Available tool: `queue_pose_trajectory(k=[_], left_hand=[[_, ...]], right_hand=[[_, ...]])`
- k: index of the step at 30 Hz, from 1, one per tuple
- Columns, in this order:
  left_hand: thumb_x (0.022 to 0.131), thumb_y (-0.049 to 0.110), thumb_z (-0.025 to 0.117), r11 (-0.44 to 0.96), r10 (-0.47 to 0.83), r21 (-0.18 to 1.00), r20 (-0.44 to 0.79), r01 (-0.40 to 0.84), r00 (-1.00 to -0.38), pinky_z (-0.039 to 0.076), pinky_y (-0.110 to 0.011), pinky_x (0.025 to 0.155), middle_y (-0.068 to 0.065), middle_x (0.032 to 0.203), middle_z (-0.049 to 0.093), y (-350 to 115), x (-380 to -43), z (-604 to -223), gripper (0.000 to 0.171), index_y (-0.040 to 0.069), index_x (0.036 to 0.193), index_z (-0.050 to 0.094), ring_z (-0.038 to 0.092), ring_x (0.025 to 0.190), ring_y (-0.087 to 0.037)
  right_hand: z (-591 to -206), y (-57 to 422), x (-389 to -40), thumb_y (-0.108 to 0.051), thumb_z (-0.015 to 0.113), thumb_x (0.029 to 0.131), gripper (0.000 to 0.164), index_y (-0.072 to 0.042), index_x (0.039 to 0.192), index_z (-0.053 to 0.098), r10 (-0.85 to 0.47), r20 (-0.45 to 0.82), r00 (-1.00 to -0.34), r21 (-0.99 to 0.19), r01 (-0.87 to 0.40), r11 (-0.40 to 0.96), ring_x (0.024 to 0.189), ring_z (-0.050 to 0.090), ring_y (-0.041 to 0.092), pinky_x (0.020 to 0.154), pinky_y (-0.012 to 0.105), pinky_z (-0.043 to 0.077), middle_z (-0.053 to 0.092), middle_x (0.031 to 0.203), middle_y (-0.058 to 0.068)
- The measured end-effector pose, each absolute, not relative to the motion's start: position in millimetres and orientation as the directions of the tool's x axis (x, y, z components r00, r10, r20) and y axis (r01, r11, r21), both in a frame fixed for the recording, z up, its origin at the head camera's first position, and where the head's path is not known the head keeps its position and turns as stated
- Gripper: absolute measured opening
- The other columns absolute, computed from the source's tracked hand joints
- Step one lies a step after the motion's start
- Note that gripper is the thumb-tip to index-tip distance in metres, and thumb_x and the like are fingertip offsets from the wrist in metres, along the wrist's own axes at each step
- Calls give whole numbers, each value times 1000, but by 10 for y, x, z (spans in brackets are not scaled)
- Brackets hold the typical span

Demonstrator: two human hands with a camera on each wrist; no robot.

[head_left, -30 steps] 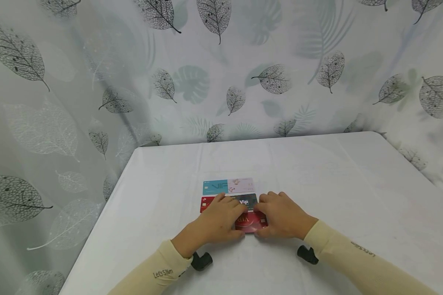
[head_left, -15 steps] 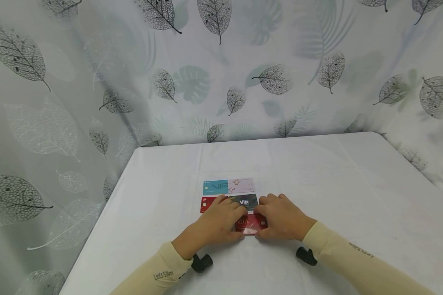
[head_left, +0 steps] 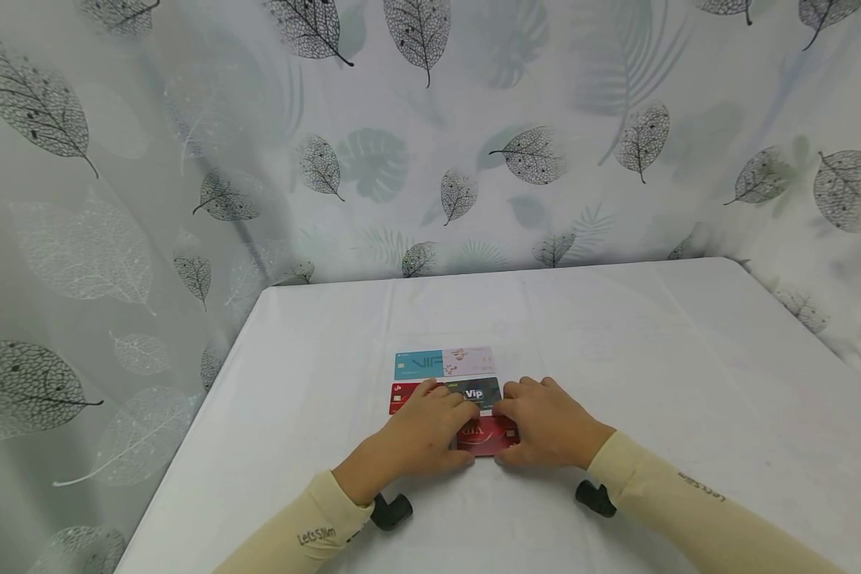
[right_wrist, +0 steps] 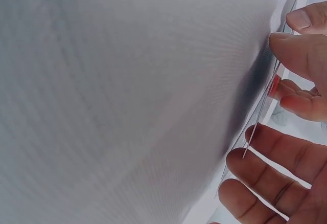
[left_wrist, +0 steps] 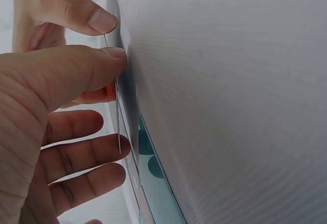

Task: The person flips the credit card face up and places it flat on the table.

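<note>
A red VIP card (head_left: pixel 486 435) lies at the front of a small group of cards. My left hand (head_left: pixel 430 429) pinches its left end, thumb at the near edge and a finger at the far edge. At the right end my right hand (head_left: pixel 548 428) grips it the same way. Both wrist views show the card edge-on, a thin line close to the cloth; whether it touches the table is unclear. Behind it lie a dark Vip card (head_left: pixel 479 391) and another red card (head_left: pixel 402 394), partly covered by my left hand. A teal card (head_left: pixel 418 365) and a pink card (head_left: pixel 469 362) form the back row.
A white cloth covers the table (head_left: pixel 617 335). A leaf-patterned curtain (head_left: pixel 416 119) hangs behind it and along the sides. Black wrist devices sit below both hands, one at the left wrist (head_left: pixel 391 512) and one at the right wrist (head_left: pixel 595 498).
The red VIP card has shifted slightly toward me, and the shine on it has changed. My right hand has come down a little with it; my left hand has hardly moved.
</note>
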State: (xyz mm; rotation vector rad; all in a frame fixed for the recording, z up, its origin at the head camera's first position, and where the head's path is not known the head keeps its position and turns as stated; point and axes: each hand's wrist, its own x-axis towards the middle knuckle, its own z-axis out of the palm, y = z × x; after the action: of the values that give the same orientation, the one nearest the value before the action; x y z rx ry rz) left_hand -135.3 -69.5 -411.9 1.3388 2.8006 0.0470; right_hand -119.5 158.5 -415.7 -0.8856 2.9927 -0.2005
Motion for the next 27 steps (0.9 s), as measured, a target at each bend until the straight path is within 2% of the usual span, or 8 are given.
queue_pose_trajectory(k=[8, 15, 21, 24, 27], left_hand=[[89, 50, 79, 633, 774, 39, -21, 773, -633, 36, -50, 119, 5, 121, 69, -711, -1343, -4130, 51, 21, 129, 64, 59, 121, -17], [89, 51, 78, 638, 770, 33, -16, 769, -638, 37, -51, 119, 4, 125, 69, -719, -1335, -4117, 53, 21, 131, 65, 59, 124, -18], [92, 53, 74, 655, 755, 51, -8, 754, -655, 36, -52, 119, 3, 131, 67, -728, -1345, -4107, 55, 19, 135, 64, 58, 127, -20], [96, 53, 69, 673, 738, 69, 4, 737, -674, 34, -54, 119, 2, 132, 67, -739, -1375, -4097, 52, 19, 135, 64, 58, 128, -21], [100, 56, 62, 697, 713, 75, 25, 713, -701, 32, -58, 120, 0, 134, 66, -760, -1411, -4083, 53, 17, 136, 63, 57, 130, -25]], right_hand=[[-4162, 1579, -1183, -51, 85, 75, 50, -16, 110, 77, -548, 28, -836, -115, -547, 829, 83, 53, 13, 69, 33, 42, 61, 89, -6], [-4148, 1574, -1180, -54, 85, 76, 54, -16, 113, 77, -538, 15, -843, -110, -536, 837, 87, 56, 16, 71, 35, 45, 66, 96, -2], [-4141, 1582, -1176, -55, 78, 81, 52, -16, 114, 76, -550, 78, -832, -90, -555, 827, 87, 56, 17, 70, 36, 46, 66, 98, -1], [-4135, 1592, -1185, -55, 76, 84, 51, -16, 117, 75, -545, 136, -827, -73, -557, 827, 90, 58, 19, 74, 39, 49, 67, 101, 1], [-4115, 1605, -1212, -54, 75, 86, 55, -14, 123, 73, -511, 187, -839, -67, -530, 846, 102, 64, 26, 84, 48, 54, 69, 112, 5]])
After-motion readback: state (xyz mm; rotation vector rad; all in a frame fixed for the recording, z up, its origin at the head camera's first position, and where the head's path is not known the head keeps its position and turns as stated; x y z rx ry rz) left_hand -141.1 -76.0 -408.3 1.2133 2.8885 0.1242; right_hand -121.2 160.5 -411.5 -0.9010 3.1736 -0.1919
